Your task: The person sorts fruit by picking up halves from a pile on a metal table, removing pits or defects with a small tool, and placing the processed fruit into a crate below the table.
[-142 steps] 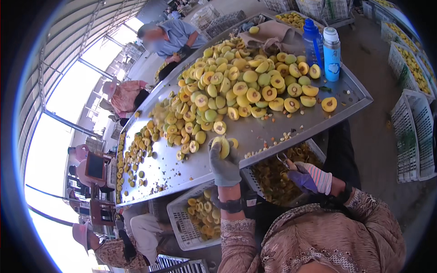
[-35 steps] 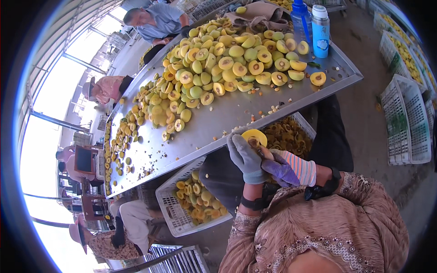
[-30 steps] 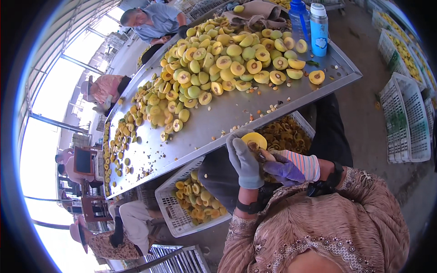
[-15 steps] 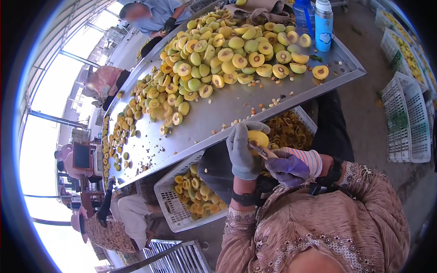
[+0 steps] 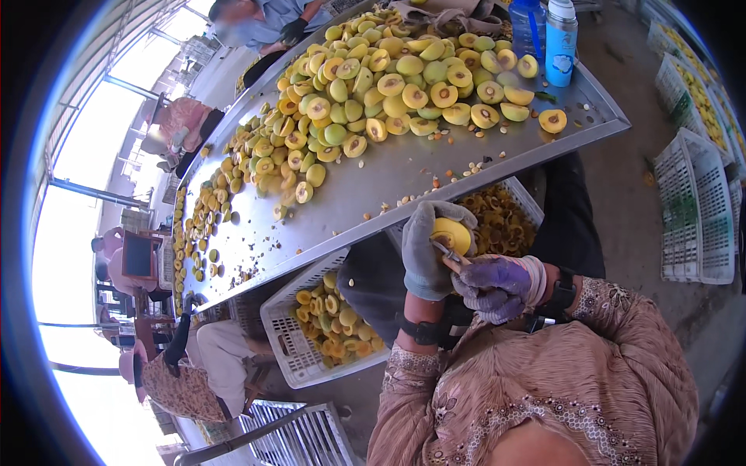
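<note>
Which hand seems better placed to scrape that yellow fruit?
Probably the right, purple-gloved hand: it holds a tan-handled metal tool at the yellow fruit piece; the left, grey-gloved hand cups it.

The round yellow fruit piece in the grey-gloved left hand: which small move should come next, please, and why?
Perhaps the purple-gloved right hand should turn the small metal tool with the pale handle slightly along the round yellow fruit piece, because the metal tip is at the fruit's near edge and the grey-gloved left hand holds the fruit.
</note>
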Demonstrator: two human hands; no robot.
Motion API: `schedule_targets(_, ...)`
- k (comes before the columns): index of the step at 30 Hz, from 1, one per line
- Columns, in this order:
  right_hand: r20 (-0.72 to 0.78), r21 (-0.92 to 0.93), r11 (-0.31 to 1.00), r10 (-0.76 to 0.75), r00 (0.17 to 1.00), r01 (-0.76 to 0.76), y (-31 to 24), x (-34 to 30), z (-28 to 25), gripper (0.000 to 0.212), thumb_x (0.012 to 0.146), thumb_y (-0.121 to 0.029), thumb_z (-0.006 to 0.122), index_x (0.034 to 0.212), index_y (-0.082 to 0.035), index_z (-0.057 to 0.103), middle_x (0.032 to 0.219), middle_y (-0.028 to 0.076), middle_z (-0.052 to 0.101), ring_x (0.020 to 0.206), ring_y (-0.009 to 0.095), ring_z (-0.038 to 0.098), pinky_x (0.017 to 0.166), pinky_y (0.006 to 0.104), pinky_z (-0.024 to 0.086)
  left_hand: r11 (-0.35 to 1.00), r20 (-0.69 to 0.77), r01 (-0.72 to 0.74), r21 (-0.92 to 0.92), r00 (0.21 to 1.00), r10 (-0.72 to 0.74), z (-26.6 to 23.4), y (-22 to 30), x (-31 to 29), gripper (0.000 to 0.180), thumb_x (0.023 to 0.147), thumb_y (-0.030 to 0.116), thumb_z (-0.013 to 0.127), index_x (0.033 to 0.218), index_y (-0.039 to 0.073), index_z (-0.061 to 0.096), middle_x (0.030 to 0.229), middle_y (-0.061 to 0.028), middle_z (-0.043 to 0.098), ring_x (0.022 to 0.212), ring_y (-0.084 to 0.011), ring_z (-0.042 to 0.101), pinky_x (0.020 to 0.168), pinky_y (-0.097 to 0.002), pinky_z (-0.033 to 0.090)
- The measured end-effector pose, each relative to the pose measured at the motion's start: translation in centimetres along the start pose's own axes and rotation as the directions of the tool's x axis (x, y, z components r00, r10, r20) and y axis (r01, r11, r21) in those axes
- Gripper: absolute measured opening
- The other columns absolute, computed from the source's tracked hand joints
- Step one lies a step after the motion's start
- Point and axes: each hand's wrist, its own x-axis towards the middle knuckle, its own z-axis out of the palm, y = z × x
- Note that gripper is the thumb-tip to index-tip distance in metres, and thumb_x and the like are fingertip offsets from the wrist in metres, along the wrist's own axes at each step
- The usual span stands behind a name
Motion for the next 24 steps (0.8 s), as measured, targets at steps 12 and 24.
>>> schedule_targets(12, -0.297, -0.953, 0.157, -0.335, 0.894, -0.258, 2.7, 0.9, -11.9, 0.028, 0.088, -0.028, 0.058, 0.103, -0.005, 0.056, 0.075, 0.009, 0.058, 0.063, 0.024, 0.053, 0.058, 0.0305, 0.041, 0.963, -0.569, 0.031, -0.268, 0.801, -0.185, -6.4, 1.0, -1.7, 0.032, 0.092, 0.037, 0.049, 0.100, 0.006, 0.054, 0.090, -0.0094, 0.060, 0.073, -0.0211, 0.057, 0.062, -0.0303, 0.050)
schedule_targets(24, -0.051, -0.955, -0.186, -0.662, 0.748, -0.230, -5.5, -0.6, -7.9, 0.033, 0.086, -0.032, 0.056, 0.102, -0.003, 0.057, 0.096, 0.019, 0.064, 0.088, 0.038, 0.061, 0.075, 0.0426, 0.048, 0.318, -0.795, 0.729, 0.606, 0.560, 0.233, -31.6, -0.8, -13.6, 0.043, 0.083, 0.019, 0.063, 0.120, 0.000, 0.051, 0.114, -0.0157, 0.054, 0.106, -0.0274, 0.053, 0.086, -0.0351, 0.047)
